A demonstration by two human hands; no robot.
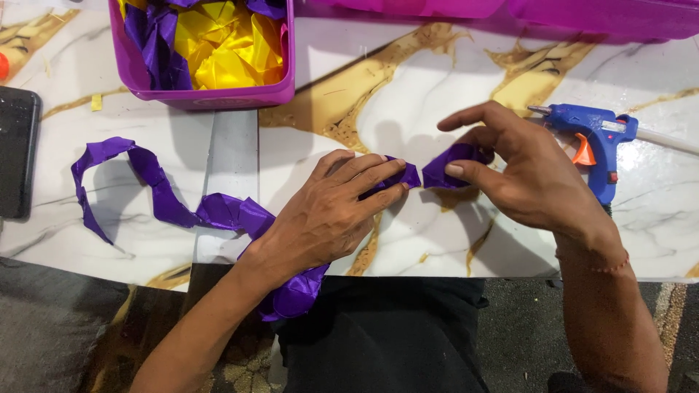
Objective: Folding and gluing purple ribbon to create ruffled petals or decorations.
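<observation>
A long purple ribbon [156, 193] snakes across the white and gold marble table [408, 80] from the left, passing under my left hand and off the front edge. My left hand [331, 211] lies flat on the table, its fingertips pinning the ribbon down near the middle. My right hand [520, 171] pinches the ribbon's folded end [445, 169] between thumb and fingers, just right of the left fingertips. Part of the ribbon is hidden beneath my left palm.
A blue glue gun [597, 142] with an orange trigger lies right of my right hand. A purple bin [211, 91] holding yellow and purple foil stands at the back left, with more purple bins along the back. A dark phone [16, 149] lies at the left edge.
</observation>
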